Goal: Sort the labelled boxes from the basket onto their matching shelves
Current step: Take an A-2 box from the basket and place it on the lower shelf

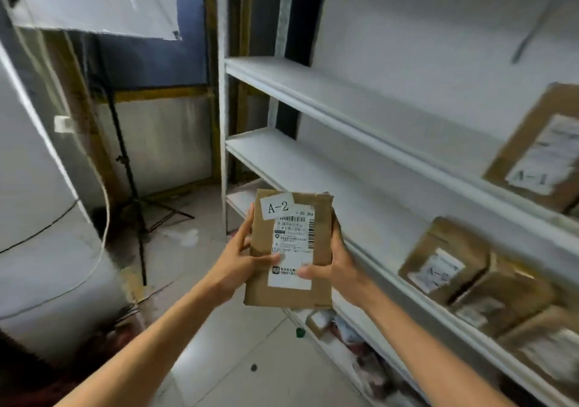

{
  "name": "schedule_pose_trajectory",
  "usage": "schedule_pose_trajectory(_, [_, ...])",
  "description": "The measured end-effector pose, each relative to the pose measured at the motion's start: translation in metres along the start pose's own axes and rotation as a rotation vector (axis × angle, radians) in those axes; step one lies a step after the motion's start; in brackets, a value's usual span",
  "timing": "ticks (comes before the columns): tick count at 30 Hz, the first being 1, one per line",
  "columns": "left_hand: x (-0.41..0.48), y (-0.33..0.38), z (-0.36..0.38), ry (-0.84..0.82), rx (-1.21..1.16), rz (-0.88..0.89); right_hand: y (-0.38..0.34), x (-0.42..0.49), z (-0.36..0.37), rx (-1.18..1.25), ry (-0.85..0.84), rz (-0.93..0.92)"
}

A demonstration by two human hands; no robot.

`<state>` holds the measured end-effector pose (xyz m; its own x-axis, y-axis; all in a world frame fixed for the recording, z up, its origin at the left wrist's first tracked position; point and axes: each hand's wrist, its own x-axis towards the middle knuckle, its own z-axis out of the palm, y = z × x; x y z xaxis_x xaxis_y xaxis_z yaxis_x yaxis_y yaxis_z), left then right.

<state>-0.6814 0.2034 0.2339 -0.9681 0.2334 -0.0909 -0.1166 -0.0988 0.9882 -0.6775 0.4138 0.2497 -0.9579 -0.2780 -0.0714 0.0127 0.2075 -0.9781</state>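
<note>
- The white rack [297, 156] fills your view from twelve to four o'clock, its boards running away to the upper left.
- A black tripod [131, 187] stands on the floor at nine o'clock, well apart from the rack.
- At three o'clock, on a higher board, a brown box tagged A-1 [532, 152] leans tilted and blurred.
- At four o'clock, one board lower, sits a shelved box [441, 265] whose tag seems to read A-2, with more brown boxes [501, 293] just beside it toward five o'clock.
- The box [291, 297] you hold is dead centre, in the air in front of the rack and touching no board. It is flat brown cardboard, held upright facing you. A white "A-2" tag sits at its top left, and below that a white shipping label with barcodes. Its top right corner is creased.
- Your left hand [238, 259] grips the box's left edge, fingers along the side and thumb pressed on the label.
- Your right hand [341, 265] grips the right edge, thumb on the label's lower part and fingers wrapped behind.
- A small green cap [300, 332] lies on the floor at six o'clock, near the rack's foot.
</note>
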Motion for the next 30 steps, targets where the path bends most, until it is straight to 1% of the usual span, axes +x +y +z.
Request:
schedule_pose_trajectory(4, [0.034, -0.018, 0.04, -0.184, 0.018, -0.068, 0.02, -0.034, -0.026, 0.016, 0.237, 0.065])
schedule_pose_trajectory(10, [0.076, -0.052, 0.091, -0.37, 0.033, -0.188, 0.053, -0.062, -0.066, 0.037, 0.429, 0.174])
schedule_pose_trajectory(13, [0.1, -0.065, 0.112, -0.442, 0.062, -0.203, 0.072, -0.059, -0.085, 0.045, 0.504, 0.231])
schedule_pose_trajectory(17, [0.13, -0.073, 0.133, -0.466, 0.138, -0.236, 0.095, -0.046, -0.105, 0.101, 0.555, 0.285])
schedule_pose_trajectory(22, [0.183, -0.065, 0.147, -0.491, 0.239, -0.292, 0.115, -0.009, -0.133, 0.186, 0.585, 0.32])
schedule_pose_trajectory(25, [0.218, -0.06, 0.152, -0.479, 0.268, -0.284, 0.117, 0.021, -0.154, 0.207, 0.602, 0.315])
schedule_pose_trajectory(30, [0.267, -0.054, 0.158, -0.449, 0.306, -0.267, 0.115, 0.067, -0.18, 0.253, 0.695, 0.342])
